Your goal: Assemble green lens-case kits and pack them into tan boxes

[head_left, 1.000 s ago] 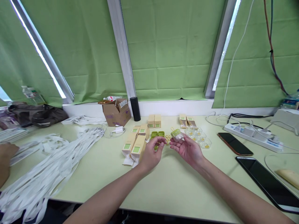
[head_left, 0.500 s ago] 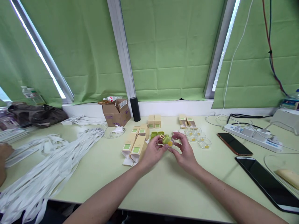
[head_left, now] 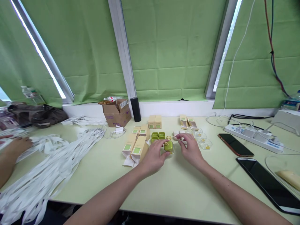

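Note:
My left hand point(head_left: 153, 155) rests on the pale green table point(head_left: 164, 184) with its fingertips closed on a small green case point(head_left: 168, 146) standing on the tabletop. My right hand point(head_left: 190, 148) lies just right of it, fingers curled over a small clear cover point(head_left: 182, 140) beside a white piece point(head_left: 176, 134). Behind the hands sit two more green cases point(head_left: 158, 135) and several clear plastic trays point(head_left: 202, 139) with yellow bits inside. Tan cartons with green labels point(head_left: 137, 145) lie to the left of my left hand.
A cardboard box point(head_left: 117, 113) and a black cylinder point(head_left: 135, 109) stand by the window sill. White straps point(head_left: 47, 168) cover the left side, where another person's hand point(head_left: 16, 147) rests. Two phones point(head_left: 235, 144) and a power strip point(head_left: 253, 134) lie at the right.
Both hands came down from holding the green case in the air; it now stands on the table under my left fingers. My right hand moved off to the right. The other person's hand reached further in.

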### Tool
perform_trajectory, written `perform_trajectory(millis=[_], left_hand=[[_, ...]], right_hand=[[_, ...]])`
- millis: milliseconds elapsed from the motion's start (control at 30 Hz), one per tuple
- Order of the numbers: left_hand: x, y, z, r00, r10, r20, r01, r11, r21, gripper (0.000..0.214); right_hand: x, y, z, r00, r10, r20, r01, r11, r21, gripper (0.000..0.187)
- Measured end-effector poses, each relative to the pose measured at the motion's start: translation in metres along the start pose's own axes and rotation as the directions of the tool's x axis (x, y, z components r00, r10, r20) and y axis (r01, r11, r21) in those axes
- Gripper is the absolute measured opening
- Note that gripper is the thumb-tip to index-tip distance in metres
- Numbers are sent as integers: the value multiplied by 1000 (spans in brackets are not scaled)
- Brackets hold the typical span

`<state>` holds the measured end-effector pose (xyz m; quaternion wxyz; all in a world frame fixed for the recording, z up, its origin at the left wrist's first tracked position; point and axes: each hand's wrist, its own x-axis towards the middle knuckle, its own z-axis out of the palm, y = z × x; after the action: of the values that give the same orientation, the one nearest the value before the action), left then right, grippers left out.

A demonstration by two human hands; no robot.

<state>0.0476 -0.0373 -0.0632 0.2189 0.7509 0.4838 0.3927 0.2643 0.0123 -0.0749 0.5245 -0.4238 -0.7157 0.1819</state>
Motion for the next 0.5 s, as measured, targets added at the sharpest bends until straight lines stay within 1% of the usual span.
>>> perform_trajectory(millis=[33, 100, 200, 267, 333, 433, 500], left_hand=[[-1, 0, 0, 999, 25, 29, -26, 998, 53, 47], [-1, 1, -1, 993, 66, 95, -79, 987, 138, 45], [-1, 5, -2, 983, 78, 165, -111, 973, 200, 42], [-1, 7, -3, 982, 71, 178, -110, 969, 223, 40], [-1, 9, -3, 981, 81, 176, -121, 965, 234, 37], [-2, 9, -3, 980, 105, 171, -144, 962, 232, 35], [-1, 9, -3, 979, 111, 174, -149, 962, 230, 36]], right_hand=[[5, 4, -4, 999, -19, 35, 23, 994, -104, 22], [16, 12, -12, 995, -28, 99, 56, 956, -290, 28], [36, 19, -23, 991, 32, 133, 41, 860, -509, 35], [51, 22, -29, 978, 96, 184, 44, 771, -636, 38], [66, 25, -33, 943, 178, 282, 107, 641, -760, 42], [87, 30, -34, 910, 233, 342, 144, 598, -789, 39], [98, 34, -31, 887, 275, 372, 157, 577, -801, 35]])
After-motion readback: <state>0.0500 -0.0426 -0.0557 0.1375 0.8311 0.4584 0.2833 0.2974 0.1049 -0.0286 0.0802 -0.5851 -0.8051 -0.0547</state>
